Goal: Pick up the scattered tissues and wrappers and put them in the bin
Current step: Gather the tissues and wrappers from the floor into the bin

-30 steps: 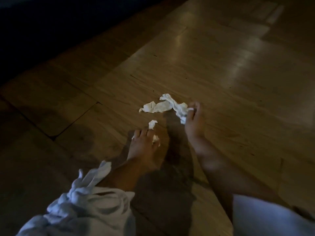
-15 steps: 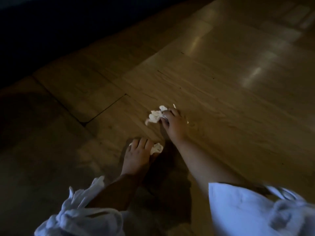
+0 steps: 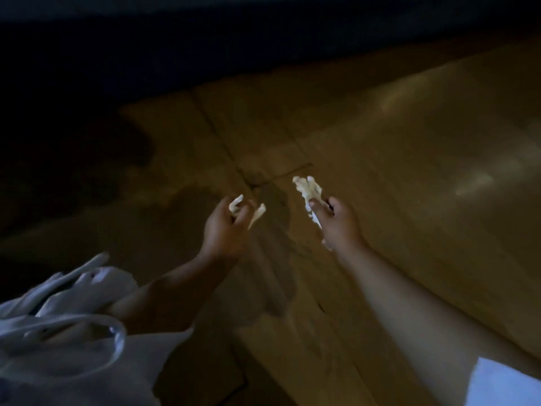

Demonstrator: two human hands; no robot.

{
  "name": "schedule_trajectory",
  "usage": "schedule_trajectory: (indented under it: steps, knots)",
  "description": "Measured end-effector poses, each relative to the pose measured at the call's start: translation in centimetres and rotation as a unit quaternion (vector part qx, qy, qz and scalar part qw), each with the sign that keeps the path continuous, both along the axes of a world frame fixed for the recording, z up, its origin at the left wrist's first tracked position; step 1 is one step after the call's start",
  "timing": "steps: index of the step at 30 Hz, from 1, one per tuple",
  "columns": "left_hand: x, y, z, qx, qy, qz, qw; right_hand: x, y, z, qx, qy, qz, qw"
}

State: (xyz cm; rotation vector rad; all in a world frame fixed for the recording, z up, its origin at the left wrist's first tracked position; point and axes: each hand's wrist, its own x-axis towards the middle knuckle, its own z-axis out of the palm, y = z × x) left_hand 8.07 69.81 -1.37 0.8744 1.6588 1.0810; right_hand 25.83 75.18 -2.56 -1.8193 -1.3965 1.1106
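A dim room, seen from above a person's outstretched arms. The floor (image 3: 409, 142) is polished tan stone or wood-look tile, laid in large slabs with thin dark seams crossing near the middle. Soft streaks of reflected light shine on the right side. The far edge and the upper left fall away into deep shadow, where nothing can be made out. The arms cast a dark shadow on the tiles below.

The left hand (image 3: 224, 227) is raised above the floor, its grip curled closed on a small tissue (image 3: 247, 210), whose pale, crumpled ends stick out between and past the fingers. The right hand (image 3: 336, 222) is also lifted, its grip pinched on a larger tissue (image 3: 308, 190). This one is white and bunched, with a ragged tuft rising above the thumb and a strip trailing down along the palm. The two hands are near each other but apart. A loose white sleeve (image 3: 73, 332) bunches at the left forearm. The picture is blurred.
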Motion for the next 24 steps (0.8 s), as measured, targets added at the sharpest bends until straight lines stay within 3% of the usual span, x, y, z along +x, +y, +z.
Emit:
schedule_trajectory:
  steps: [5,10,15,20,24]
  knots:
    - [-9.1,-6.3,9.9,-0.026,-0.141,0.124,0.982,-12.3,-4.7,7.5,-0.099,0.074,0.064,0.99]
    - [-19.8,-13.5,17.8,-0.021,-0.122,0.251,0.96,-25.6,-9.3,16.3,-0.165,0.124,0.186,0.961]
    - [-31.0,-18.8,24.1,0.002,-0.096,0.318,0.943,-39.6,-12.9,23.1,-0.198,0.184,0.246,0.931]
    - [-42.5,-21.6,27.0,0.0,-0.052,0.408,0.912,-53.4,-15.4,25.7,-0.232,0.244,0.253,0.907]
    - [-49.5,-21.4,27.1,-0.016,-0.083,0.49,0.868,-61.9,-15.9,24.8,-0.229,0.239,0.256,0.908]
